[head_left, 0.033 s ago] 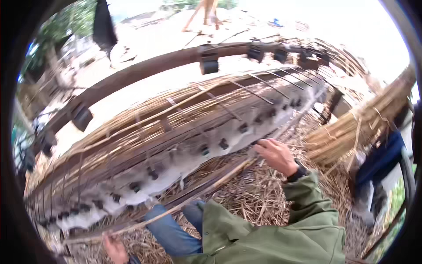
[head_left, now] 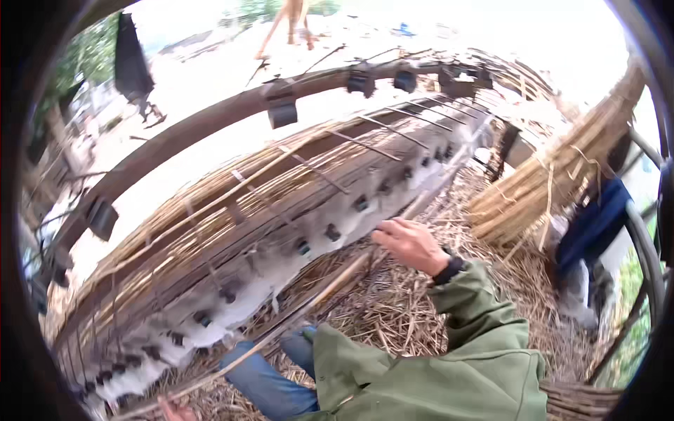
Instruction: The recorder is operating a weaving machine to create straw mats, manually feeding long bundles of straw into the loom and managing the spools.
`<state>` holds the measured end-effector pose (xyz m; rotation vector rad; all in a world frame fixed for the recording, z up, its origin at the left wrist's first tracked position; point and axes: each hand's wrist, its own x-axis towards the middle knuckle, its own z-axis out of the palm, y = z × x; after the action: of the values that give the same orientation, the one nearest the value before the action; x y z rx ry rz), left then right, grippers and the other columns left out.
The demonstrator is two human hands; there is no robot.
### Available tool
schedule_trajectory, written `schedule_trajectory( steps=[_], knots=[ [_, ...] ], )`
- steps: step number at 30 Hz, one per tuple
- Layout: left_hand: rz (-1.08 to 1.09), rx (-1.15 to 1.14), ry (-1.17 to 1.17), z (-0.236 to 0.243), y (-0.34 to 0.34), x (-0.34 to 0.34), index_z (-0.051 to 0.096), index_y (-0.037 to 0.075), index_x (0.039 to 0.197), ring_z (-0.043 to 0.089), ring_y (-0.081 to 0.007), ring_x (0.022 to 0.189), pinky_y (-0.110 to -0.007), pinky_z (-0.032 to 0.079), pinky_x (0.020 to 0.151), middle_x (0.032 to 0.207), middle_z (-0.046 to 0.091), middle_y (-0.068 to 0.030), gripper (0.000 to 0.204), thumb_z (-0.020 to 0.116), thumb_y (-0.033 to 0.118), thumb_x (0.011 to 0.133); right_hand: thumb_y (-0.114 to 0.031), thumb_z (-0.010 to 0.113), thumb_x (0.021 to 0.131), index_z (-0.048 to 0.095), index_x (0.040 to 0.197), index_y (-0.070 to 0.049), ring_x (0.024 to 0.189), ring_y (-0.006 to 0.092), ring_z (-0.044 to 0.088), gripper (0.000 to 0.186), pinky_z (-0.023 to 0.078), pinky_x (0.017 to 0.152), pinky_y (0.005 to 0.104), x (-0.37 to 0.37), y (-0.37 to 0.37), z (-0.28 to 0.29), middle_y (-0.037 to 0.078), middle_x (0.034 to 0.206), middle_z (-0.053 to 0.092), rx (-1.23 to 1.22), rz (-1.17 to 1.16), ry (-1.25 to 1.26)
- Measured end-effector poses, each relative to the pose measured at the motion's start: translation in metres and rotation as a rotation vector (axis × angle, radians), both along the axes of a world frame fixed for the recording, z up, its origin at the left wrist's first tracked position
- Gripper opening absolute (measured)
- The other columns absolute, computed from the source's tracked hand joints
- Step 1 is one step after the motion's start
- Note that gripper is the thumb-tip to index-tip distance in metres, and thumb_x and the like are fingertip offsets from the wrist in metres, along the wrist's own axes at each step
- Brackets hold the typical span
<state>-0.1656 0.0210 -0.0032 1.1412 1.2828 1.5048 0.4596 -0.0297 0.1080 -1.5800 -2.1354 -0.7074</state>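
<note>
Around a long thin stalk (head_left: 340, 282) beside the frame, the fingers of my right hand (head_left: 414, 245) are curled. The stalk slants from the lower left up to that hand. Only part of my left hand (head_left: 175, 412) shows at the bottom edge, close to the stalk's lower end; its fingers are blurred and partly cut off. In front of me stretches a row of laid reeds (head_left: 203, 200) on a wooden frame, crossed by several thin dark cords (head_left: 365, 135). A whitish strip (head_left: 277, 279) with small dark pieces hangs along the near side.
Beyond the reeds runs a curved brown pole (head_left: 203, 130) with dark blocks (head_left: 282, 112) hanging from it. A thick tied reed bundle (head_left: 554, 168) leans at the right, near a dark blue cloth (head_left: 593, 224) and a bent bar (head_left: 649, 252). Loose straw (head_left: 393, 316) covers the ground.
The whole view has shifted, so the frame, bundle and right hand appear farther left and slightly higher. My left hand has dropped mostly out of the picture. The right hand keeps its place on the stalk.
</note>
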Motion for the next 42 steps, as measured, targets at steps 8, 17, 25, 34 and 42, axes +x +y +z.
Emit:
schedule_trajectory(
  steps=[8,17,25,34,42],
  knots=[
    [0.152,-0.210,-0.407,0.027,0.032,-0.081,0.053,0.004,0.087,0.044,-0.0181,0.066,-0.033,0.038,0.060,0.075,0.047,-0.0050,0.028,0.048,0.031,0.092,-0.013,0.058,0.068,0.057,0.096,-0.009,0.082,0.0168,0.054,0.028,0.048,0.067,0.0293,-0.013,0.019,0.033,0.002,0.091,0.052,0.105,0.071,-0.027],
    [0.176,-0.037,-0.553,0.071,0.014,-0.102,0.053,0.003,0.083,0.049,-0.0218,0.070,-0.035,0.041,0.063,0.075,0.051,-0.0079,0.020,0.054,0.023,0.088,-0.013,0.059,0.067,0.057,0.092,-0.008,0.080,0.0186,0.054,0.025,0.048,0.065,0.0303,-0.042,0.080,0.029,0.003,0.086,0.051,0.075,0.178,0.057],
    [-0.063,0.024,-0.802,0.093,0.017,-0.068,0.051,0.004,0.084,0.048,-0.0220,0.078,-0.033,0.040,0.069,0.080,0.050,-0.0085,0.020,0.052,0.022,0.091,-0.014,0.063,0.070,0.059,0.088,-0.010,0.082,0.0193,0.054,0.018,0.048,0.065,0.0316,-0.046,0.097,0.027,0.002,0.087,0.052,-0.013,0.109,0.141],
    [-0.099,0.122,-0.497,0.131,0.040,0.000,0.049,0.003,0.104,0.051,-0.0120,0.074,-0.021,0.044,0.061,0.085,0.053,-0.0041,0.023,0.049,0.024,0.094,-0.010,0.058,0.066,0.055,0.089,-0.011,0.079,0.0201,0.055,0.023,0.048,0.063,0.0313,-0.073,0.098,0.034,0.003,0.085,0.051,0.080,0.255,0.091],
    [-0.197,0.157,-0.654,0.107,0.014,0.043,0.042,0.003,0.114,0.061,-0.0214,0.085,-0.029,0.052,0.073,0.102,0.058,-0.0152,0.027,0.051,0.017,0.092,0.000,0.061,0.070,0.060,0.086,-0.006,0.073,0.0321,0.057,0.018,0.046,0.062,0.0388,-0.106,0.163,0.059,0.010,0.083,0.057,0.108,0.290,0.218]
  ],
)
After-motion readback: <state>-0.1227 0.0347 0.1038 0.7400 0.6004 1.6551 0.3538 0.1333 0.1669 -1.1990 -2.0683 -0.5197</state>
